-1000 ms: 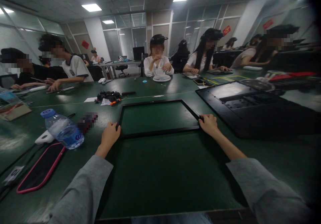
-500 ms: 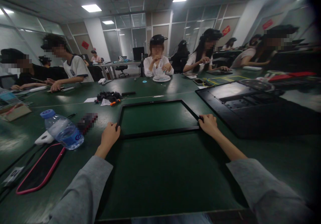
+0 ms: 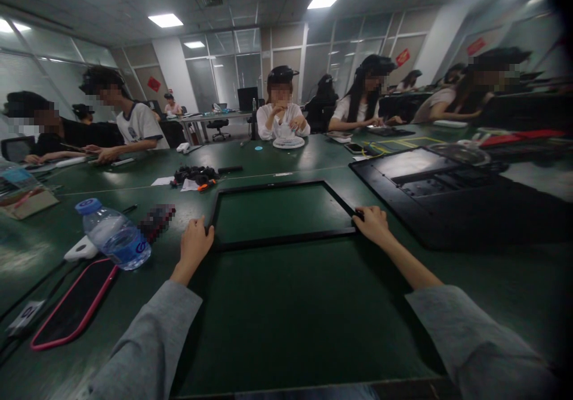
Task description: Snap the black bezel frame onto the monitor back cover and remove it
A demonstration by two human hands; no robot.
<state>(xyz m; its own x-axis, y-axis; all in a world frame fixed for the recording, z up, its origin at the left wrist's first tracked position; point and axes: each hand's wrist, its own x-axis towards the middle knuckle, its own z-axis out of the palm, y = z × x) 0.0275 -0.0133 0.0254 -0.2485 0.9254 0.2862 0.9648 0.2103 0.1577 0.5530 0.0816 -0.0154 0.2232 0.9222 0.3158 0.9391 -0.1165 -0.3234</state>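
Toward the near-left corner of the green counter, a phone in a pink case lies flat. Just beyond it a water bottle seems to lie on its side, with a small white gadget tucked against it.

Next comes the left hand, fingers curled round the near-left corner of a thin black frame. The frame lies flat in the middle of the counter, well in from the near edge, with green showing through its opening. The right hand is closed on the near-right corner in the same way. Just past it, toward the right edge, sits a big black panel, its near-left corner close to the frame's right rail.

The frame looks slender for its span, so I'd judge it could twist or bow if one hand lifted ahead of the other. A swing to the right would knock it against the panel. A swing to the left could send the bottle rolling onto the phone. Loose black bits lie just beyond the frame's far-left corner, so a push away from the person might snag them.

The open room is toward the near edge, between the two grey sleeves, and straight up.
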